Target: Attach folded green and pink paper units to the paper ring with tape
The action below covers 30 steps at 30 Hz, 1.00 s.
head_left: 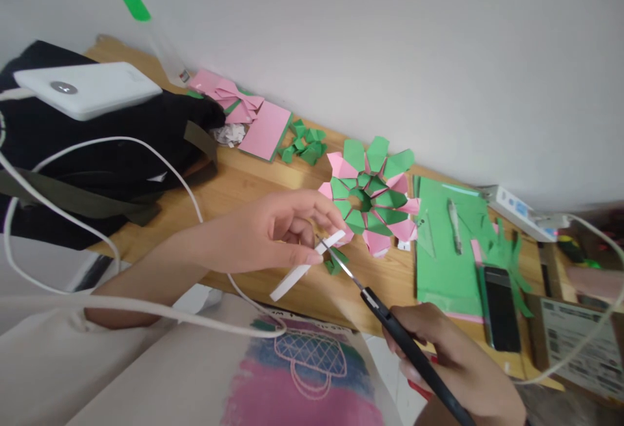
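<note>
My left hand [273, 231] pinches a narrow white strip [291, 281] between thumb and fingers, above the front part of the wooden table. My right hand [453, 361] grips a pair of scissors [385, 315] with black handles and a touch of red. Their thin metal blades reach the strip close to my left fingertips; whether they have cut into it I cannot tell. Just behind my left hand lies a round flower-like shape [390, 214] of folded green and pink paper. A small green folded piece [335, 262] sits under the blades.
Green paper sheets [436, 276] at right carry a craft knife [455, 226] and a phone [502, 309], beside a power strip [519, 211]. Green folded pieces [305, 143] and pink paper [266, 128] lie at back. A white cable [166, 309] crosses in front from the black bag [107, 127] with a power bank [88, 88].
</note>
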Motion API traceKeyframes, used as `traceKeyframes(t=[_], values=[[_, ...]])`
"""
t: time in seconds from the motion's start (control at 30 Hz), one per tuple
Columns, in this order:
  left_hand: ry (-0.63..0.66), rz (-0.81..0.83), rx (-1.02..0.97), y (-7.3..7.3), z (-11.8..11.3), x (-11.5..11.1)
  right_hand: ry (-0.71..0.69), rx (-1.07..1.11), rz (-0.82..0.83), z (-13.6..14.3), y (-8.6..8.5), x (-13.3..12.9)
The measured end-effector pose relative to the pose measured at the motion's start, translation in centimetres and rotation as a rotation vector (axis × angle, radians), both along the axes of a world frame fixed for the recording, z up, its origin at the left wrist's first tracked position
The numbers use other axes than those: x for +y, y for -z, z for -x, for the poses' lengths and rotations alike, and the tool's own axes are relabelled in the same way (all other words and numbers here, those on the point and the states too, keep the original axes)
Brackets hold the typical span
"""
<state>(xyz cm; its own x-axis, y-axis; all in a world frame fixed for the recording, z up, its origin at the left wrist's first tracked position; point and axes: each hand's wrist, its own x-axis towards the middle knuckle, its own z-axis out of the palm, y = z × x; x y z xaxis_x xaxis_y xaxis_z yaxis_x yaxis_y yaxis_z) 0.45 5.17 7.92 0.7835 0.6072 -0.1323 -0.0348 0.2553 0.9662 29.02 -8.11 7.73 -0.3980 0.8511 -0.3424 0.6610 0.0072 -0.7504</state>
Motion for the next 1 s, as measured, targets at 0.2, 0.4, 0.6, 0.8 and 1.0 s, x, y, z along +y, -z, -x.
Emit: traceKeyframes(t=[0.2,0.4,0.6,0.8,1.0], values=[[0.037,0.07,-0.033,0.1,0.0,0.1,-0.03,-0.012,0.016,0.2,-0.2,0.2],[0.029,0.07,0.0,0.2,0.1,0.0,0.001,0.005,0.006,0.2,-0.7,0.4],[0.059,0.089,-0.025,0.2,0.1,0.0,0.083,0.077,0.112,-0.6,0.2,-1.3],[0.077,0.156,-0.089,0.1,0.1,0.2,0.025,-0.096,0.31,0.4,1.2,-1.0],[0.16,0.183,-0.096,0.1,0.2,0.5,-0.145,0.111,0.345,1.6,0.6,1.0]])
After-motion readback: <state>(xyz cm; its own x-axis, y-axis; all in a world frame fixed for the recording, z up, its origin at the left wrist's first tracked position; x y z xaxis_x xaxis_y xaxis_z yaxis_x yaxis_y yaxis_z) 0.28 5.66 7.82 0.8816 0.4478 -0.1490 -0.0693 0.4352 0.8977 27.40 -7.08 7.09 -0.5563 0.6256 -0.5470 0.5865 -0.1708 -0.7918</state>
